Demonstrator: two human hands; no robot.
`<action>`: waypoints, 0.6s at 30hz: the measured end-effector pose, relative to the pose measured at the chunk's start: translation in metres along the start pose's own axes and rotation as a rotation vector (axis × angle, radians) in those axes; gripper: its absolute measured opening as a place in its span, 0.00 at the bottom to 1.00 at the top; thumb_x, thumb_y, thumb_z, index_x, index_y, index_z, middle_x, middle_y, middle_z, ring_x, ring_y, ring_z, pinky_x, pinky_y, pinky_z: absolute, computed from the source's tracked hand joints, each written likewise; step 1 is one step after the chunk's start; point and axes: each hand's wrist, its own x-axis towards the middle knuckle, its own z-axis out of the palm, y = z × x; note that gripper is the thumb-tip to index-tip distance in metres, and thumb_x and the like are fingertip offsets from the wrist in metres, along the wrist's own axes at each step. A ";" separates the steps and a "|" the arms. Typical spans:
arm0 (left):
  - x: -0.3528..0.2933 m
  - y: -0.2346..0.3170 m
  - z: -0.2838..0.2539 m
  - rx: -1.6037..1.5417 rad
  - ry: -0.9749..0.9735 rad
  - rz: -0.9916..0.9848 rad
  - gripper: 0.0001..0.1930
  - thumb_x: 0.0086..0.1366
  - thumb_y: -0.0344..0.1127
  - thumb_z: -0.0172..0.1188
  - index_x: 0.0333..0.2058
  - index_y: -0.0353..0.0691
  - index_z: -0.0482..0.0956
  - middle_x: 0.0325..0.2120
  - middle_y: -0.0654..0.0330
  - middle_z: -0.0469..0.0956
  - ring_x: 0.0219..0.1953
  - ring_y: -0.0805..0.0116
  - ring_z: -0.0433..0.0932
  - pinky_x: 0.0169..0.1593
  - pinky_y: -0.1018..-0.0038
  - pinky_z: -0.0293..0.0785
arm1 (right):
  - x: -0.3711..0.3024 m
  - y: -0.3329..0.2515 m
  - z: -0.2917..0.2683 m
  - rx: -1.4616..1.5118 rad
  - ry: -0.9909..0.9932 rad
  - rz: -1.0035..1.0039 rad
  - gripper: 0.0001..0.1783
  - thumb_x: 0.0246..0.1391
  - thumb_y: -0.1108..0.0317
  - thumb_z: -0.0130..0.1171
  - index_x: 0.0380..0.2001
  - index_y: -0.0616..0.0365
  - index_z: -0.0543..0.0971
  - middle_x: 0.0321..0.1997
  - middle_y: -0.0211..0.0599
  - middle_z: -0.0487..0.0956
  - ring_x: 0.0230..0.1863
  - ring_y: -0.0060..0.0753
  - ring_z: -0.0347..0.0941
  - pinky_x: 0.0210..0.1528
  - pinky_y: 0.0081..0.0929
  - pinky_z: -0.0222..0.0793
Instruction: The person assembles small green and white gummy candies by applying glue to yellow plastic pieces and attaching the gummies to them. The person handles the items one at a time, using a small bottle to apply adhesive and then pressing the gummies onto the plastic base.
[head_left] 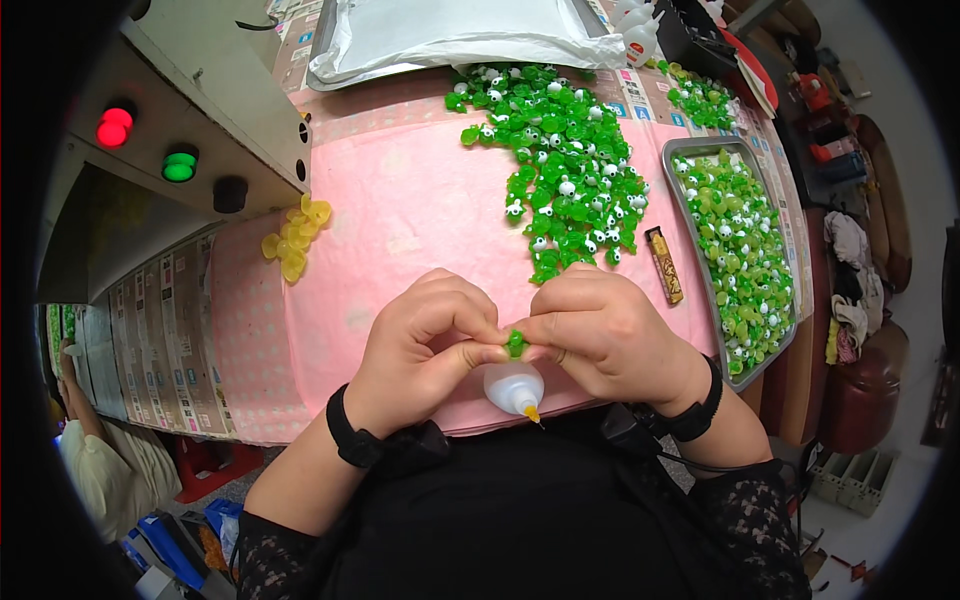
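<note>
Between both hands, near the table's front edge, I pinch a small green plastic piece (516, 344). My left hand (432, 335) grips it from the left with thumb and forefinger. From the other side my right hand (598, 330) closes on it the same way. Just below the fingers sits a white squeeze bottle (514, 386) with a yellow tip pointing toward me. Beyond my hands spreads a heap of small green pieces with white eye-like balls (570, 170). The finer shape of the held piece is covered by my fingertips.
A metal tray (676, 190) of similar green pieces stands at right, beside a brown-and-gold wrapped packet (664, 265). Yellow cup-shaped pieces (295, 238) lie left, near a machine with red and green lights (180, 164). A paper-lined tray (460, 40) is at the back. Another person (105, 470) sits far left.
</note>
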 end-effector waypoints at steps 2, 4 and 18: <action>0.001 0.001 0.000 0.014 -0.002 0.012 0.05 0.50 0.24 0.66 0.25 0.39 0.78 0.27 0.61 0.78 0.34 0.66 0.75 0.42 0.71 0.69 | 0.000 0.000 0.001 0.001 0.005 0.001 0.05 0.44 0.74 0.63 0.28 0.58 0.80 0.24 0.35 0.71 0.28 0.39 0.72 0.32 0.35 0.67; 0.001 0.001 -0.001 0.031 -0.001 0.031 0.05 0.50 0.24 0.66 0.25 0.39 0.79 0.27 0.61 0.78 0.34 0.66 0.75 0.41 0.71 0.70 | -0.001 0.000 0.001 0.001 0.013 -0.001 0.05 0.44 0.74 0.63 0.28 0.58 0.80 0.24 0.34 0.71 0.28 0.39 0.72 0.32 0.34 0.67; 0.001 0.001 0.000 0.062 0.000 0.061 0.06 0.49 0.24 0.67 0.26 0.39 0.79 0.27 0.62 0.78 0.34 0.65 0.74 0.40 0.71 0.70 | 0.000 -0.002 -0.002 -0.016 0.002 0.009 0.05 0.46 0.73 0.63 0.29 0.58 0.81 0.25 0.34 0.73 0.27 0.39 0.71 0.33 0.34 0.67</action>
